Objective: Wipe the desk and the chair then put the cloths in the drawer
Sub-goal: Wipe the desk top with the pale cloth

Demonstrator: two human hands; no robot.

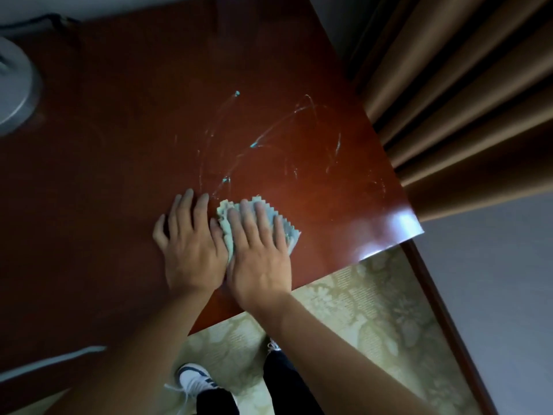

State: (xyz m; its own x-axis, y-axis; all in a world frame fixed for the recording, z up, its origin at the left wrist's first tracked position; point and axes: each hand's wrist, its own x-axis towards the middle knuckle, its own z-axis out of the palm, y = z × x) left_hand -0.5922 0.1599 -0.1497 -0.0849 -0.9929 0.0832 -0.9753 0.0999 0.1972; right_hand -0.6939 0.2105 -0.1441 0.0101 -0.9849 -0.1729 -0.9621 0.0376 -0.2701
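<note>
Two bare hands lie side by side, palms down, on a glossy reddish-brown worktop (119, 175) near its front edge. One pale blue-grey cloth (287, 229) with a zigzag edge is visible, bunched beneath the right hand (257, 250); its long axis runs from near the front edge toward the back. That hand's fingers are straight and spread, pressing the cloth flat. The left hand (188, 244) touches the cloth's left side, fingers flat. Faint smears and three small blue flecks mark the worktop beyond. No container is visible.
</note>
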